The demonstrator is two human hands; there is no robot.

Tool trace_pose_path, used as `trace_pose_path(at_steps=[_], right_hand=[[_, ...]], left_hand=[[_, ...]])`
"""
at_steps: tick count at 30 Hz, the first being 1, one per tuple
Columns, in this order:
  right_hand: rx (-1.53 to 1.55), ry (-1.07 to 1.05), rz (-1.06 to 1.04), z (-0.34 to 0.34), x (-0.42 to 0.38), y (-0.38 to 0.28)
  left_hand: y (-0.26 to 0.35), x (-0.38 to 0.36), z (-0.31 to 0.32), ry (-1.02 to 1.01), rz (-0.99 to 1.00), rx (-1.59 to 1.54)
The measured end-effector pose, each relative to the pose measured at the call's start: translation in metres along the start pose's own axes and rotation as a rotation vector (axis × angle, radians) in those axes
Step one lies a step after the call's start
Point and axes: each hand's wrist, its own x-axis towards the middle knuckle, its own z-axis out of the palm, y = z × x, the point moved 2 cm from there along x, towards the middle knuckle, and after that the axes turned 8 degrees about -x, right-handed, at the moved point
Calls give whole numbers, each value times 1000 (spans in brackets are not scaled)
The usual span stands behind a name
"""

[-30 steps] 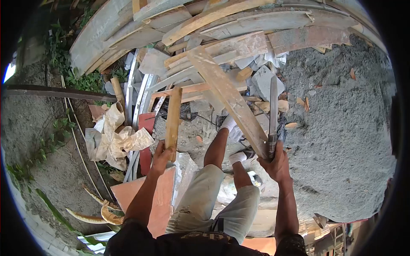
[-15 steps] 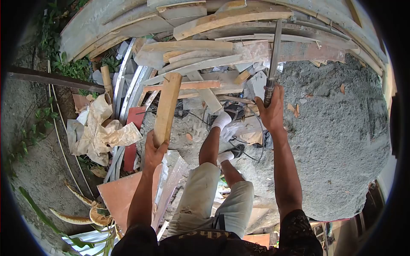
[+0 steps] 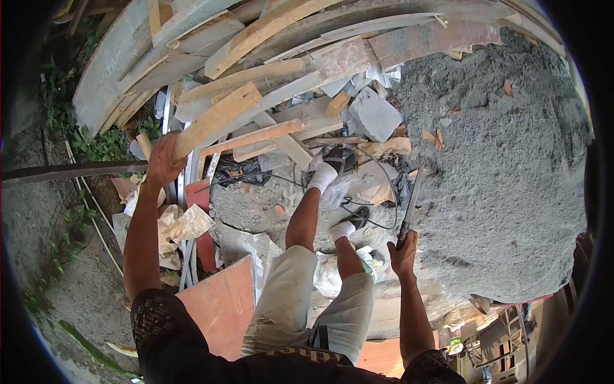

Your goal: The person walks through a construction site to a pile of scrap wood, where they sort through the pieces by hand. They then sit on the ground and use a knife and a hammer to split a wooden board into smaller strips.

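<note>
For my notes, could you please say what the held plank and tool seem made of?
Plank: wood, seemingly unpainted, from its tan colour and squared edges. Tool: probably bare metal, given its grey, faintly shiny length; dark grip unclear.

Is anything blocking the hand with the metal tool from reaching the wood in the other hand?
Nothing visible blocks it: between the right hand, with the metal tool, and the piece of wood in the left hand, only ground-level things show, such as a foot and loose boards.
</note>
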Motion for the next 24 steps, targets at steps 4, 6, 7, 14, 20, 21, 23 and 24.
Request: trace_pose_path(at_steps=[4,6,7,14,20,21,23,24], right_hand=[[10,139,46,16,-29,-3],[24,168,62,29,-43,-6],[50,164,127,35,-50,-12],[328,249,391,55,-55,-67],[747,284,760,93,-54,-69],[829,300,817,95,-47,-71],[895,368,848,108,-38,-72],[935,399,847,111,-30,-70]], left_hand=[[-3,23,7,214,-301,334],[33,62,29,106,-227,79],[72,86,44,48,-71,-22],[300,310,235,-94,420,-336],[392,518,340,-50,860,407],[404,540,342,-67,895,437],[432,581,340,140,941,539],[431,602,351,145,982,566]])
